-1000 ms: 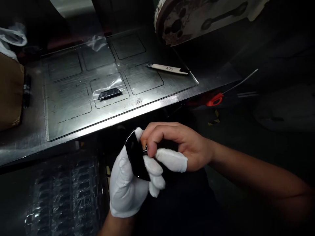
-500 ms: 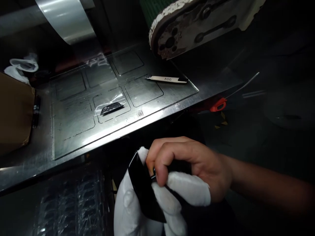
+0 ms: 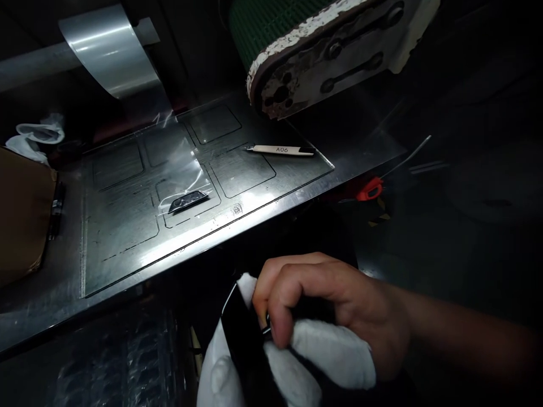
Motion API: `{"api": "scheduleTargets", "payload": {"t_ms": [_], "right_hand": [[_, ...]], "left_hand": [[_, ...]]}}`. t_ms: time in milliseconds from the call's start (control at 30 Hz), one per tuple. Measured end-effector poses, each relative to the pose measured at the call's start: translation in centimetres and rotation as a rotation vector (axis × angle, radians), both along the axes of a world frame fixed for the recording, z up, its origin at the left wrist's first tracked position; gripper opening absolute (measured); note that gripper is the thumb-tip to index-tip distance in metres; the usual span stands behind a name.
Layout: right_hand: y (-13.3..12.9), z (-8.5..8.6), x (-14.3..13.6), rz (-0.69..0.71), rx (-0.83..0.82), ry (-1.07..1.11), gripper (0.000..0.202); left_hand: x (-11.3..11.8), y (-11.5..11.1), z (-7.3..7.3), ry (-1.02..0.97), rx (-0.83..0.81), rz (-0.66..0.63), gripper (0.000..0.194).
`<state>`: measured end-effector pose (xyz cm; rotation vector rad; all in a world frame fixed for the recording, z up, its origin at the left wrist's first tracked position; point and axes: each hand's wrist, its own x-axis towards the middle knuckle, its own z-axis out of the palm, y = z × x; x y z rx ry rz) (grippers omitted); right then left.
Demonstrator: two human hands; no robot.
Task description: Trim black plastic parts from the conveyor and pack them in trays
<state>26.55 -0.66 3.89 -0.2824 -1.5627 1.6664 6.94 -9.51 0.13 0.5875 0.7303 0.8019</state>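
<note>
White cloth covers the left hand (image 3: 220,379), which grasps a glossy black panel (image 3: 246,345) in front of the metal bench (image 3: 25,319), lower than its near edge; the panel stands tilted, with gloved fingers on both sides of it. Also in front of the bench, the right hand (image 3: 331,299), bare except for a white finger cover (image 3: 335,351), pinches a small dark piece (image 3: 267,329) between thumb and index finger, close against the panel; whether the piece touches the panel I cannot tell. On the bench lies a flat plate (image 3: 123,240) marked with dark outlines, and on that rest a black part (image 3: 189,200) with clear film around it and a pale knife (image 3: 278,150) lettered A06. At the bench's left end sit a cardboard box (image 3: 25,215) and, just beside it, a black marker (image 3: 56,212). Above the bench's back hang a silvery roll (image 3: 112,51) and a green-belted machine end (image 3: 297,62). Below the bench's front edge, at left, is a clear plastic tray (image 3: 144,362); a red-handled object (image 3: 371,189) shows past that edge, at right.
</note>
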Motion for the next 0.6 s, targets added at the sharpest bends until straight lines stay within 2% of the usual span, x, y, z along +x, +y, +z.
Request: {"api": "scheduleTargets", "payload": {"t_ms": [67,133,233,433,600], "right_hand": [[-0.2,-0.5,-0.2,-0.02,-0.019,0.059,0.025],[-0.3,-0.9,-0.4,-0.017,-0.032,0.053,0.021],[-0.4,-1.1,-0.6,-0.029,-0.035,0.049,0.018],[-0.2,-1.4,-0.9,-0.039,-0.016,0.042,0.019],[-0.4,-1.6,-0.8,-0.017,-0.04,0.057,0.018]], "left_hand": [[-1.1,1.2,-0.8,-0.003,-0.013,-0.008,0.091],[-1.5,1.7,-1.2,-0.003,-0.027,0.002,0.095],[-0.6,0.6,-0.6,-0.007,-0.039,0.051,0.092],[2.8,-2.3,1.7,-0.03,-0.045,0.214,0.054],[3.8,-2.1,2.1,-0.054,-0.048,0.324,0.047]]}}
